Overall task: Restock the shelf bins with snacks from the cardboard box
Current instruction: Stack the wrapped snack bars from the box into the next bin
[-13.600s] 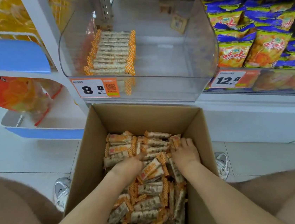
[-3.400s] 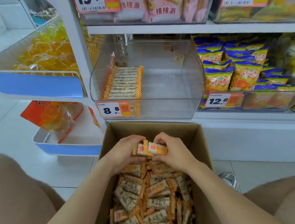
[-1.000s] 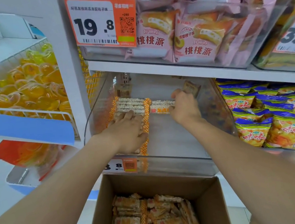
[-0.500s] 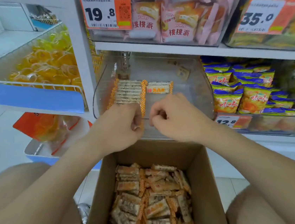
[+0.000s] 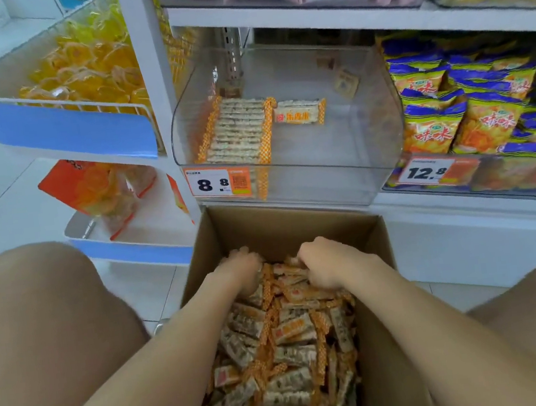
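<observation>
Right hand grips crinkly orange-ended snack bars in the cardboard box; blurred left hand rests among them, grip unclear.

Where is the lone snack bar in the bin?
Head view: the snack bar lies in the clear bin, just right of the lined-up row, near its far end.

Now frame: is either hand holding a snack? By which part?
Cannot tell. The left hand and right hand are both down in the cardboard box, fingers curled into the loose snack bars; any hold is hidden.
</observation>
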### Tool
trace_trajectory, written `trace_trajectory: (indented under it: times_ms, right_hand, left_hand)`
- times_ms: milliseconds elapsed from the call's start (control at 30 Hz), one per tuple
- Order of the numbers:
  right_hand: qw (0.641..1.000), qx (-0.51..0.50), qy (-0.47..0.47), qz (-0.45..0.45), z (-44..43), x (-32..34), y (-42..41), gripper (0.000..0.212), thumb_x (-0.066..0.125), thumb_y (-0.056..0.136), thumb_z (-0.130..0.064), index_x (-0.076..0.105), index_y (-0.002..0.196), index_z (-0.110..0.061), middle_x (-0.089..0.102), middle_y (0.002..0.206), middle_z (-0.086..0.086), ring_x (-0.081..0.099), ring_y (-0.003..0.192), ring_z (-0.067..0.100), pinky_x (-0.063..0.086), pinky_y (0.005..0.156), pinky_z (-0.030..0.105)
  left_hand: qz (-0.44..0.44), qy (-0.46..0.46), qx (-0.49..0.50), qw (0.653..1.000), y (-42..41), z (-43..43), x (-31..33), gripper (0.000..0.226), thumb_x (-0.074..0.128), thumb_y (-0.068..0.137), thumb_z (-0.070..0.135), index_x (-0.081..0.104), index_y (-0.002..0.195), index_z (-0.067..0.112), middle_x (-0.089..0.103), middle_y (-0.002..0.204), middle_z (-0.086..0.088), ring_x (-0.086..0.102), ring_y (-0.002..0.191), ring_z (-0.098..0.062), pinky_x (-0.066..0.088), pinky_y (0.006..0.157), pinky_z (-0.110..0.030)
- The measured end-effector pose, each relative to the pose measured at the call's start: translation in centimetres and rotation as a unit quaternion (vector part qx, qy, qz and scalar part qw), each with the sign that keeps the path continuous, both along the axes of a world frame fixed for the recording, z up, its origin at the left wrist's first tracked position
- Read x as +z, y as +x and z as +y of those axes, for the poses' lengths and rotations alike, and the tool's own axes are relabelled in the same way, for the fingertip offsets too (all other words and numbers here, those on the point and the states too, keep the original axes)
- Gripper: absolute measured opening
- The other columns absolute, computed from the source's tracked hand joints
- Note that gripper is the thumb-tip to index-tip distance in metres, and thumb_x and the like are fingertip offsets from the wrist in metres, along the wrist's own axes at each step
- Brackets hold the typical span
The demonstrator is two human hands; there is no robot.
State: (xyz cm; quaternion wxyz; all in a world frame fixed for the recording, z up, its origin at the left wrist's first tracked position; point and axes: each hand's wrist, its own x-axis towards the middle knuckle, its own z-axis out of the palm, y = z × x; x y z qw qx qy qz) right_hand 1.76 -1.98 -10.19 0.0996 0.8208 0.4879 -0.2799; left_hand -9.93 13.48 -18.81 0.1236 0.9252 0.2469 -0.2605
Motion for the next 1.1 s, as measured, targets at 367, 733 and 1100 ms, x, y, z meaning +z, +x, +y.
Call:
trace_trajectory:
  times_ms: [367, 733, 1100]
  right_hand:
    - [0.985, -0.140, -0.053, 0.086, -1.3, -13.5, 0.4, 0.055, 0.046, 0.099, 0.001, 0.042, 0.152, -0.012, 0.047, 0.152, 0.015, 0.041, 0.144, 0.037, 0.038, 0.116, 0.044]
    - [0.993, -0.088, -0.046, 0.061, -1.9, -17.1, -0.9, 0.063, 0.054, 0.100, -0.003, 0.038, 0.158, -0.018, 0.036, 0.165, 0.009, 0.009, 0.160, 0.037, 0.021, 0.127, 0.055]
    - [0.887, -0.323, 0.264, 0.196, -1.5, -12.9, 1.3, 0.050, 0.076, 0.093, -0.047, 0.069, 0.135, -0.023, 0.072, 0.125, -0.008, 0.065, 0.121, 0.016, 0.053, 0.101, 0.033]
  left_hand:
    - [-0.006, 0.009, 0.066, 0.998, -0.8, 1.4, -8.5, 0.060, 0.048, 0.101, 0.000, 0.027, 0.157, 0.006, 0.027, 0.155, -0.020, 0.029, 0.148, -0.042, 0.031, 0.123, -0.048]
    - [-0.029, 0.093, 0.023, 0.995, -0.6, -0.2, -8.3, 0.056, 0.063, 0.092, -0.003, 0.048, 0.145, 0.008, 0.030, 0.152, -0.014, 0.030, 0.142, -0.039, 0.034, 0.118, -0.046]
    - [-0.032, 0.032, 0.004, 0.999, -1.4, -0.5, -8.0, 0.050, 0.064, 0.095, 0.016, 0.055, 0.142, 0.030, 0.050, 0.146, -0.008, 0.035, 0.137, -0.038, 0.030, 0.115, -0.048]
